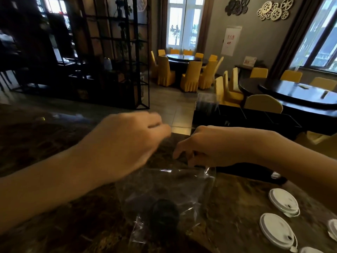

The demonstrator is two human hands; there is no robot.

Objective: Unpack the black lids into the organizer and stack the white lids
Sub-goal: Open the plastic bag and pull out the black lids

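Dim restaurant light falls across a dark marbled bench, with yellow-covered chairs and round tables behind it. A clear plastic bag lies on the bench in front of the person, and a stack of black lids sits inside it toward the near end. Beyond the bag, at the far edge of the bench, stands the black organizer with its row of open compartments. To the right of the bag, several white lids lie loose and unstacked.

The person's left hand hovers above the bag's far end with fingers curled, blurred, so whether its grip holds any plastic cannot be told. The right hand has a narrow grip, fingertips pinching the bag's far edge.

The step in hand appears to be opening the bag. Next, the mouth likely needs pulling apart so the black lids can be lifted out and carried to a compartment of the organizer; the white lids remain to be stacked.
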